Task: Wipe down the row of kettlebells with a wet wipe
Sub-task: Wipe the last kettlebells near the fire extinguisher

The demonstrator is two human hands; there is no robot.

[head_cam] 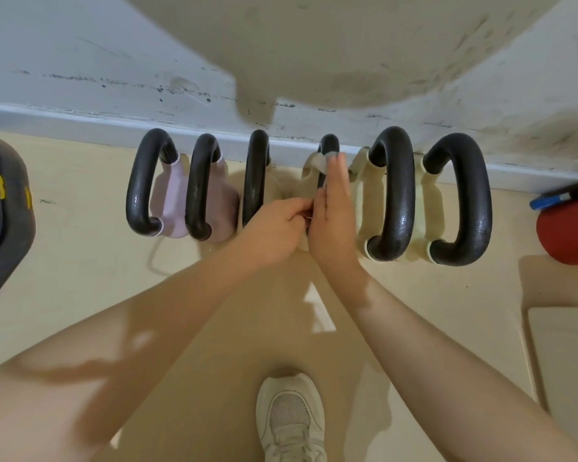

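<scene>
My right fingers (pixel 336 168) press a pale wet wipe (pixel 321 163) flat against the fourth cream kettlebell's black curved handle (pixel 328 145) at 12 o'clock; my left fingers (pixel 297 211) curl closed beside it, contents unclear

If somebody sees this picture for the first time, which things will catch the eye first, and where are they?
First the row of six kettlebells with thick black handles, standing on the floor along the white wall. In the middle, the left hand and the right hand meet at the fourth kettlebell, with a wet wipe at the right fingertips. At the right edge lies a red fire extinguisher.
</scene>
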